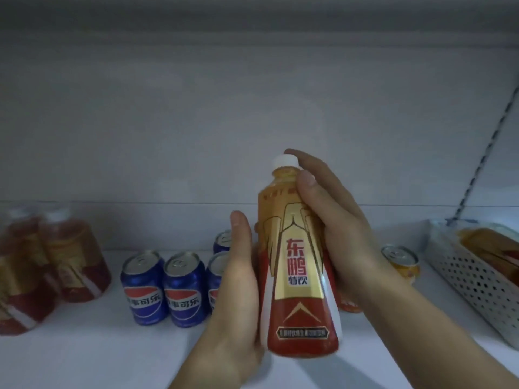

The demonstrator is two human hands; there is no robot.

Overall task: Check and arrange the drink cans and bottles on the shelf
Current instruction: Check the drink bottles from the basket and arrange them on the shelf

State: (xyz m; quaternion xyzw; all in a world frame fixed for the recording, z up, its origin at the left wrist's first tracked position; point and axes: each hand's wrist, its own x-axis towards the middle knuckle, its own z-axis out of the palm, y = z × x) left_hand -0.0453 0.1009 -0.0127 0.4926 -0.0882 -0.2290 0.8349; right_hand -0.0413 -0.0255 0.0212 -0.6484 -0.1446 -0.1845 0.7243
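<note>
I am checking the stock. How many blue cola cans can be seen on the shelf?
4. Two stand side by side at front left. A third and a fourth behind it are partly covered by the left hand. More may be hidden behind the held bottle.

head view, close, facing shelf [84, 346]

1. The white shelf [84, 360] is bare along its front left, below the blue cans [165, 287].
2. Red-and-gold bottles [56, 265] crowd the far left, blurred, perhaps three.
3. A perforated basket [477, 287] blocks the right end; an orange can [401, 262] stands beside it.
4. Above the cans the space is open.
</note>
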